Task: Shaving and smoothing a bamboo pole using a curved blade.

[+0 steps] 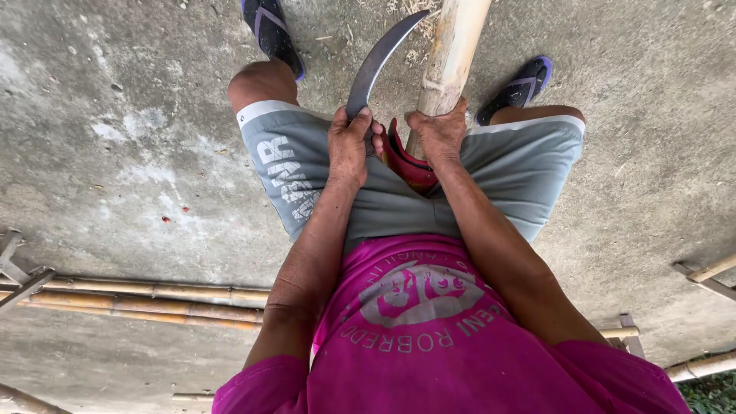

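Observation:
I sit looking down at my lap, in grey shorts and a pink shirt. My left hand grips the handle of a curved dark metal blade, whose tip points up and away toward the bamboo pole. My right hand clasps that thick pale pole near its lower end, which rests between my thighs. The blade's point lies just left of the pole. A red object sits in my lap between both hands, partly hidden.
Bare concrete floor lies all around. My feet wear dark flip-flops at the top. Several long bamboo poles lie on the floor at lower left. More bamboo pieces and a metal frame stand at the right edge.

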